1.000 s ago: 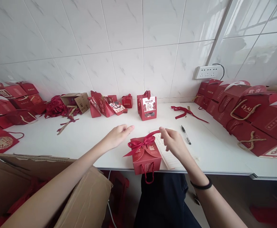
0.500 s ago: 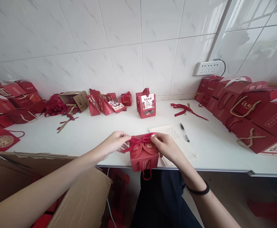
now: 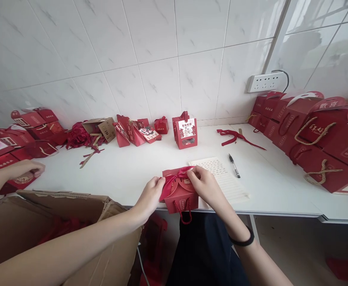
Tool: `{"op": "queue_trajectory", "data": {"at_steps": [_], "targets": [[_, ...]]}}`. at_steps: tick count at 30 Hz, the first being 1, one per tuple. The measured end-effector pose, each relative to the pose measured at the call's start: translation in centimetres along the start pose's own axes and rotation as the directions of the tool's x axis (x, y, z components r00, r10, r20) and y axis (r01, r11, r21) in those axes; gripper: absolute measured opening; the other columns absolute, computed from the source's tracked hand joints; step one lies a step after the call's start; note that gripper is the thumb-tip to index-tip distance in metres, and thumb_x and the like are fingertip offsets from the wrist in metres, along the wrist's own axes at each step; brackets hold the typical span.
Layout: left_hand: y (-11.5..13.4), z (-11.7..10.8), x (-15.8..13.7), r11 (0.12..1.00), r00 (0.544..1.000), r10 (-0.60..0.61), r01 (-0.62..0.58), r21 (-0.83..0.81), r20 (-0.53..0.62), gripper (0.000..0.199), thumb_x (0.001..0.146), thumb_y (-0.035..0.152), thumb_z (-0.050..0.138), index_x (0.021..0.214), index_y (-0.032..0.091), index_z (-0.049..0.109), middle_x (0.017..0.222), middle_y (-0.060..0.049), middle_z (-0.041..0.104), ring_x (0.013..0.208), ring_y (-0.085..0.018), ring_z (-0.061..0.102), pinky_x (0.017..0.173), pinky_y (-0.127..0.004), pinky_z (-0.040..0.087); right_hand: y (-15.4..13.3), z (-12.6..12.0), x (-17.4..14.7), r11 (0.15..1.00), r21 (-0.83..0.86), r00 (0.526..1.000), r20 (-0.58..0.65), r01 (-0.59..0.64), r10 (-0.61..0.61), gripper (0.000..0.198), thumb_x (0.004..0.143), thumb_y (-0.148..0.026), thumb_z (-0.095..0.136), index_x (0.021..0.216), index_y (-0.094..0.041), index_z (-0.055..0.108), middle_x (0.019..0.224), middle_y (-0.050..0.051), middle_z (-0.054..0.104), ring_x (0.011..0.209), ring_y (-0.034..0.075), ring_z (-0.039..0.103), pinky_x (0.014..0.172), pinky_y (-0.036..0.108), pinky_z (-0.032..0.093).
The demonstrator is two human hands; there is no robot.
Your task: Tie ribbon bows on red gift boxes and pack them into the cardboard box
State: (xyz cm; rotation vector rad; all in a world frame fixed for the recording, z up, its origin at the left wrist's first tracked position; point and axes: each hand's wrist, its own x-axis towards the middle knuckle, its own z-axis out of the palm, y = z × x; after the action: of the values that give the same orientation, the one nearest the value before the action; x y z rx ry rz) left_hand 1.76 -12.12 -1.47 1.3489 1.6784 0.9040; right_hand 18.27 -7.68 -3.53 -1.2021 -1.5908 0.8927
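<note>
A red gift box (image 3: 180,198) with a twisted cord handle stands at the table's front edge. Across its top runs a red ribbon (image 3: 178,174) tied in a bow. My left hand (image 3: 151,196) pinches the ribbon on the left side of the box, thumb upward. On the other side my right hand (image 3: 202,182) pinches the right loop between thumb and fingers, close to the lid. Under the box's right side lies a sheet of handwritten paper (image 3: 232,188), with a pen (image 3: 234,165) beside it.
Red boxes (image 3: 284,127) are stacked on the right, and more boxes (image 3: 33,125) on the left. An open carton (image 3: 102,246) stands in front at left. Another person's hand (image 3: 28,170) rests near the left boxes. A finished-looking box (image 3: 186,133) stands by the wall.
My left hand has moved slightly left and down, drawing the ribbon with it. My right hand stays at the loop. Another person's hand has come in at the left. The view has shifted a little.
</note>
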Motion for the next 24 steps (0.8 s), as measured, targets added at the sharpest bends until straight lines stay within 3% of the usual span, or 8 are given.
{"op": "queue_trajectory", "data": {"at_steps": [4, 12, 15, 18, 20, 22, 24], "targets": [[-0.9, 0.8, 0.0, 0.999, 0.996, -0.006, 0.002, -0.049, -0.089, 0.034, 0.085, 0.052, 0.034, 0.076, 0.02, 0.041, 0.074, 0.001, 0.051, 0.071, -0.015, 0.05, 0.069, -0.03, 0.041, 1.1, 0.3, -0.6, 0.964, 0.267, 1.0, 0.013, -0.017, 0.014, 0.034, 0.078, -0.05, 0.048, 0.066, -0.019, 0.044, 0.062, -0.001, 0.046, 0.061, 0.017, 0.044, 0.056, 0.025, 0.034], [-1.5, 1.4, 0.0, 0.976, 0.997, 0.045, -0.059, -0.21, -0.071, 0.028, 0.087, 0.047, 0.035, 0.076, 0.021, 0.036, 0.078, 0.0, 0.049, 0.075, -0.014, 0.048, 0.073, -0.03, 0.04, 1.6, 1.8, -1.2, 0.767, 0.64, 0.993, -0.061, -0.037, 0.098, 0.038, 0.072, -0.052, 0.06, 0.066, -0.017, 0.045, 0.068, -0.001, 0.048, 0.063, 0.014, 0.043, 0.062, 0.024, 0.036], [-1.7, 1.1, 0.2, 0.977, 0.996, 0.072, -0.081, -0.197, -0.055, 0.028, 0.086, 0.045, 0.036, 0.072, 0.02, 0.035, 0.073, 0.002, 0.046, 0.069, -0.013, 0.046, 0.069, -0.028, 0.038, 2.0, 1.9, -1.3, 0.697, 0.713, 0.987, -0.045, -0.077, 0.155, 0.04, 0.068, -0.051, 0.064, 0.066, -0.017, 0.043, 0.063, -0.002, 0.045, 0.057, 0.012, 0.04, 0.053, 0.021, 0.035], [-1.4, 0.5, 0.4, 0.989, 0.989, 0.144, -0.143, -0.048, 0.014, 0.03, 0.085, 0.045, 0.035, 0.068, 0.02, 0.033, 0.066, 0.004, 0.04, 0.066, -0.013, 0.042, 0.067, -0.028, 0.036, 2.4, 1.1, -1.1, 0.751, 0.644, 0.987, 0.043, -0.145, 0.154, 0.039, 0.069, -0.053, 0.062, 0.071, -0.018, 0.044, 0.056, -0.004, 0.04, 0.045, 0.01, 0.033, 0.039, 0.018, 0.026], [-1.0, -0.2, 0.6, 0.992, 0.992, 0.121, -0.121, 0.025, 0.026, 0.029, 0.086, 0.046, 0.033, 0.073, 0.021, 0.035, 0.071, 0.003, 0.043, 0.071, -0.014, 0.046, 0.071, -0.03, 0.038, 2.1, 0.1, -1.2, 0.806, 0.579, 0.99, 0.02, -0.123, 0.137, 0.038, 0.071, -0.052, 0.06, 0.085, -0.019, 0.048, 0.057, -0.005, 0.04, 0.043, 0.011, 0.034, 0.033, 0.017, 0.024], [-0.4, -1.1, 0.9, 0.995, 0.996, 0.093, -0.092, 0.047, -0.005, 0.03, 0.085, 0.05, 0.03, 0.087, 0.021, 0.039, 0.09, -0.002, 0.051, 0.088, -0.018, 0.052, 0.081, -0.033, 0.041, 0.9, -1.3, -2.0, 0.851, 0.526, 0.992, -0.097, -0.014, 0.076, 0.035, 0.076, -0.047, 0.057, 0.095, -0.02, 0.048, 0.061, -0.005, 0.041, 0.045, 0.011, 0.036, 0.033, 0.018, 0.028], [0.4, -2.1, 1.3, 0.982, 0.989, 0.144, -0.148, 0.12, 0.038, 0.042, 0.084, 0.055, 0.031, 0.108, 0.021, 0.038, 0.119, -0.009, 0.048, 0.111, -0.022, 0.047, 0.093, -0.038, 0.038, -1.2, -2.9, -3.8, 0.885, 0.44, 0.976, -0.211, 0.15, -0.06, 0.023, 0.083, -0.04, 0.053, 0.094, -0.02, 0.051, 0.062, -0.004, 0.041, 0.046, 0.011, 0.037, 0.037, 0.019, 0.032]]}}
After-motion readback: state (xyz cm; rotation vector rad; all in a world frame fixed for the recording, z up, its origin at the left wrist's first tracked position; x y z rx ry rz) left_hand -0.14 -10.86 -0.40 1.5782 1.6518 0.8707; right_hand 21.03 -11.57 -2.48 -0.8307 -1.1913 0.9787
